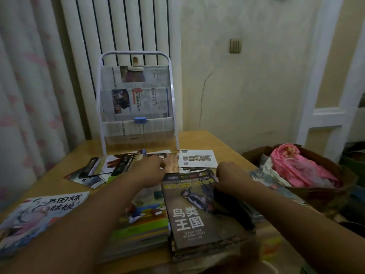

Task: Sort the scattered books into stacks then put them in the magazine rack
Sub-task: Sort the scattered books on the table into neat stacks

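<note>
Here both hands' fingers grip the bird book (195, 216), its long axis pointing away toward the rack (136, 99).

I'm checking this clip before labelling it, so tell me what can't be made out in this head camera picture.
- Left hand: fingertips blurred over the scattered booklets; its grip cannot be told.
- Right hand: fingers hidden behind its own back at the bird book top edge.
- Green stack: cover partly hidden by the left forearm.
- Magazine rack: newspaper print too small to read.
- Illustrated book: cut off by the left edge.
</note>
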